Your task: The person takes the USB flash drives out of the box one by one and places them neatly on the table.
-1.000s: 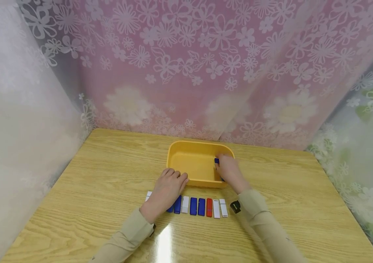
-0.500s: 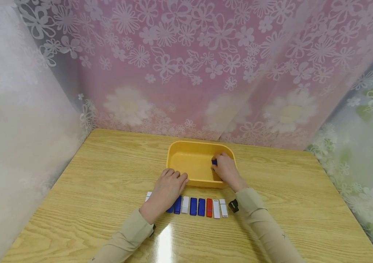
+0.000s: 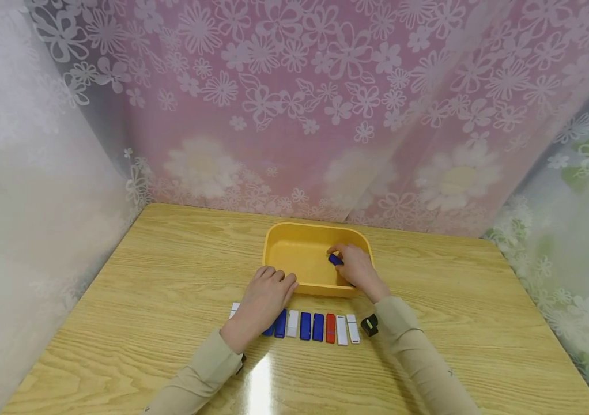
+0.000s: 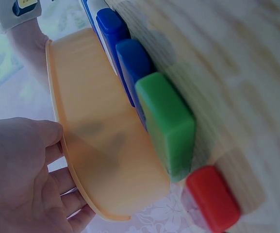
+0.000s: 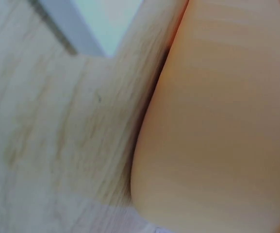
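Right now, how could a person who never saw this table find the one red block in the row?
On the wooden table, find the yellow tub; a row of small flat blocks lies just in front of it. The red block stands between a blue one and a white one.

A light wooden table with visible grain (image 3: 170,276) stands in a corner of curtains. Behind it hangs a pink lace curtain with white flowers (image 3: 325,104); a white curtain (image 3: 25,202) is left, a green-flowered one (image 3: 585,230) right. Light reflects on the tabletop.
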A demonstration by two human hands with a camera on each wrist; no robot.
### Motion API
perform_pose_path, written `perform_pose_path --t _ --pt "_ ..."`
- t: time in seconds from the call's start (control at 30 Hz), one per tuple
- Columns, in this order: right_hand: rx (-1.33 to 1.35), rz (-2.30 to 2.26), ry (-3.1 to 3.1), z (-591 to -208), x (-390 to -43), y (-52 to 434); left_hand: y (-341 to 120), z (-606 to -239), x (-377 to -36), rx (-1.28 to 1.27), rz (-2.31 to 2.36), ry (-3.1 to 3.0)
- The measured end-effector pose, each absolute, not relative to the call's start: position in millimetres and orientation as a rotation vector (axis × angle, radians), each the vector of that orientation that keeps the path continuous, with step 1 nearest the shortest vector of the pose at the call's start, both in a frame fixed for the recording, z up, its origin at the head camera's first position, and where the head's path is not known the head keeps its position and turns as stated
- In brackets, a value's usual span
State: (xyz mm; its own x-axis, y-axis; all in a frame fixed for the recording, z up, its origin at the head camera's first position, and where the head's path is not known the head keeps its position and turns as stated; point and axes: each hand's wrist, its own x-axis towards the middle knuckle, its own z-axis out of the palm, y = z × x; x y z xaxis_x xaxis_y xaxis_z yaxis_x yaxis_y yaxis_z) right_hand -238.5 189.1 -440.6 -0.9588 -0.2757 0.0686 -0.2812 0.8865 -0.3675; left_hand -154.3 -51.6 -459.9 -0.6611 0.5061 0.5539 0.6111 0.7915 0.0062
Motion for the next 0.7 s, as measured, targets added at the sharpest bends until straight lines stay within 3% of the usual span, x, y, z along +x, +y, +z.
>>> perform_pose_path --t 0.33,0.7 --pt "0.35 0.945 -2.834 -439.0 -235.6 191.0 -51.4 -458.4 -153.5 -0.827 -0.256 -2.447" --pt "0.293 1.162 -2.69 -417.4 -207.1 202.5 -51.8 -459.3 -153.9 -0.832 -0.257 -2.417"
